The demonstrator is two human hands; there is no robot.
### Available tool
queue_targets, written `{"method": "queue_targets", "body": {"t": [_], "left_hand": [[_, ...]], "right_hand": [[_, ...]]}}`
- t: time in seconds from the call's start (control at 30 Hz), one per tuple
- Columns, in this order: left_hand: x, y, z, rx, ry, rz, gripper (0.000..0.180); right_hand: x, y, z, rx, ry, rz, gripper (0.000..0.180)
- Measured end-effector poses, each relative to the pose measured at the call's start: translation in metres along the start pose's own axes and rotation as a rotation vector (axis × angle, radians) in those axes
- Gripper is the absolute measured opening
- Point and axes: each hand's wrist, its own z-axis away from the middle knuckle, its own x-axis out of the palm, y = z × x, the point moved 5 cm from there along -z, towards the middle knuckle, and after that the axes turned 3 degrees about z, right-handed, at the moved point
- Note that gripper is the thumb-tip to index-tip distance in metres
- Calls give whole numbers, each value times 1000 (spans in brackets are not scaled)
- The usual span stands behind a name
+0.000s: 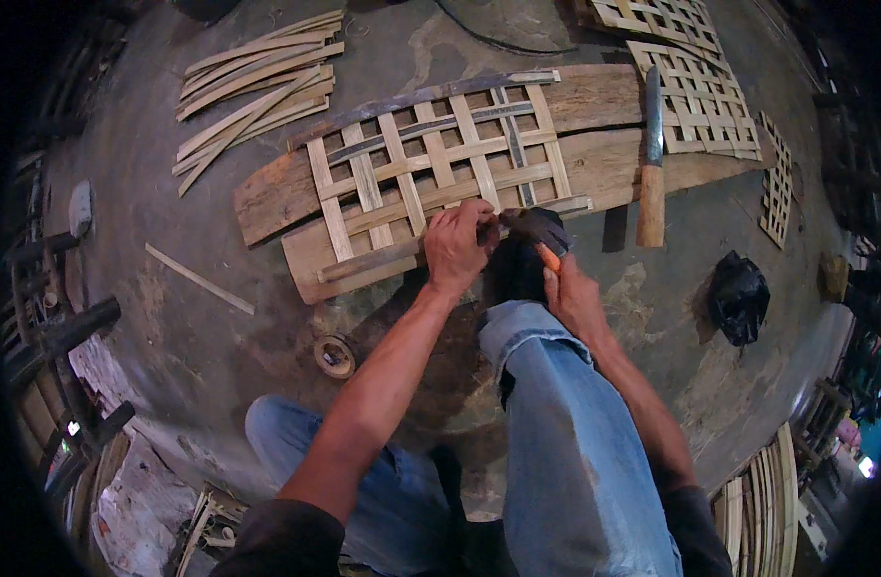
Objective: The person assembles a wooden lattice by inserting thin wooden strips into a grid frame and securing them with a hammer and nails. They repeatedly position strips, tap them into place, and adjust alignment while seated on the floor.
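Note:
A woven lattice of bamboo strips (396, 168) lies across wooden planks in front of me. My left hand (458, 248) rests at the lattice's near edge strip, its fingertips pinched together. Whatever they hold is too small or hidden to make out. Wrapped round the orange handle of a hammer (538, 229) is my right hand (577, 300). The dark hammer head is right beside my left fingertips, over the near edge of the lattice. My foot, in a dark covering, is just below the hammer, partly hidden by the jeans leg.
Beneath the lattice are two rough planks (604, 159). A wooden-handled machete (652, 192) lies across them at right. Loose strips (258, 82) are piled far left, finished lattices (695, 96) far right. A roll of tape (335, 356) and a black plastic bag (738, 298) sit on the floor.

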Motion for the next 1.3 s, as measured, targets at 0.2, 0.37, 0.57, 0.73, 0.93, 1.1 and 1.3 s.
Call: {"method": "queue_targets", "body": {"t": [0.2,0.37,0.57,0.73,0.93,1.1,1.3], "left_hand": [[-5,-1,1,-106,-109,90,37],[-35,-11,-6,134,-246,-176,27],[-62,-36,-15,270,-398,-179,23],[-37,-36,-7,300,-457,-187,23],[-57,-38,-14,251,-435,-166,24],[-61,-37,-13,208,-450,-129,26],[-61,-38,-15,187,-449,-101,26]], "right_hand": [[-64,-25,3,-121,203,-132,31],[-167,-84,-47,-222,132,-88,31],[-213,-181,-117,-346,212,186,39],[-126,-142,-100,-44,516,-91,35],[16,-85,16,293,384,-303,31],[21,-76,20,278,322,-185,28],[19,-70,16,309,300,-132,27]]}}
